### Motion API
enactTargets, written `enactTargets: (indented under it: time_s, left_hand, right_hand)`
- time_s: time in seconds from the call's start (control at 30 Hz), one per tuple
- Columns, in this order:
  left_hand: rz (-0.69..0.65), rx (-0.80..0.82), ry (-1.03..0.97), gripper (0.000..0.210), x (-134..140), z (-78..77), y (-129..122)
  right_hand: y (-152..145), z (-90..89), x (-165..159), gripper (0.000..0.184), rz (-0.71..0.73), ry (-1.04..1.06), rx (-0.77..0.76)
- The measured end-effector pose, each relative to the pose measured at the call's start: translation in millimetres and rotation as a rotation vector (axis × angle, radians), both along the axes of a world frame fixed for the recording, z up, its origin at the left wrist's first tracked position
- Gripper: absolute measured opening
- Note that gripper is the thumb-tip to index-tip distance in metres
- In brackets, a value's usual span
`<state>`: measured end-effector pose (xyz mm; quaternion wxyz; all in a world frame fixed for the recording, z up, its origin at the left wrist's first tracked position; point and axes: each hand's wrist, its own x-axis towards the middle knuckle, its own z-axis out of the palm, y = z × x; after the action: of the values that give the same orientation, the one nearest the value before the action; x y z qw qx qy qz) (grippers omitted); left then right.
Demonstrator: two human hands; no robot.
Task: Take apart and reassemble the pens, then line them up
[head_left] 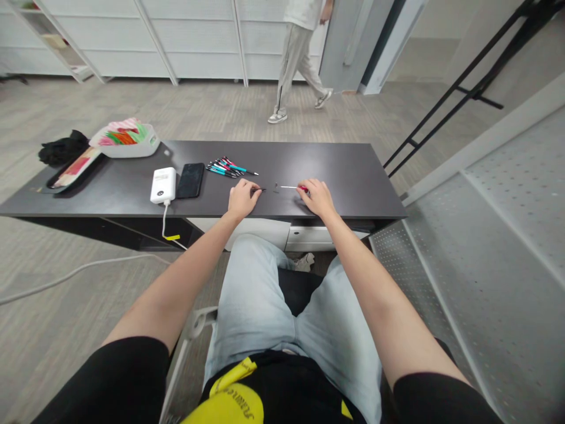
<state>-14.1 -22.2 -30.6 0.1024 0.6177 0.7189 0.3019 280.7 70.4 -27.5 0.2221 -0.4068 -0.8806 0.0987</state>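
We get bright, even, whitish light, its source out of view, with a soft sheen on the dark desk (335, 165) and a faint shadow beneath the right hand (316, 196). Wide-angle distortion makes the white cabinets (194, 35) and perforated panel (481, 235) lean outward; we find the yellow print's (233, 406) lettering soft.

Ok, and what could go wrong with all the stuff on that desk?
The tiny loose pieces lie between the left hand and the right hand, so a bump might send them rolling away. The white cable hangs over the near edge of the desk; a snag could tug the white box it's plugged into. And the pens lie in a messy pile, so a knock might scatter them.
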Motion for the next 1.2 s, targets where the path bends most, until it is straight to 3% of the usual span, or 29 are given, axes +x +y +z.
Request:
enactTargets:
  time_s: [0.17, 0.3, 0.43, 0.77, 1.2]
  left_hand:
    - [0.001, 0.028, 0.011, 0.023, 14.2, 2.5, 3.9]
    - [-0.086, 0.039, 0.047, 0.013, 37.1, 9.5, 10.1]
    - [-0.086, 0.012, 0.033, 0.007, 50.4, 12.8, 16.1]
    - [-0.083, 0.051, -0.176, 0.016, 41.5, 0.1, 10.9]
    - [-0.129, 0.063, -0.279, 0.012, 43.1, 0.7, 9.0]
  right_hand:
    - [-0.9, 0.3, -0.1, 0.041, -0.009, 0.001, -0.012]
    - [-1.8, 0.8, 0.0, 0.040, -0.012, -0.013, -0.016]
    - [-2.7, 2.3, -0.1, 0.040, -0.015, -0.011, -0.016]
    - [-5.5, 6.4, -1.2, 0.041, 0.003, -0.015, -0.054]
    - [-6.7, 7.0, -1.4, 0.050, 0.015, -0.045, -0.030]
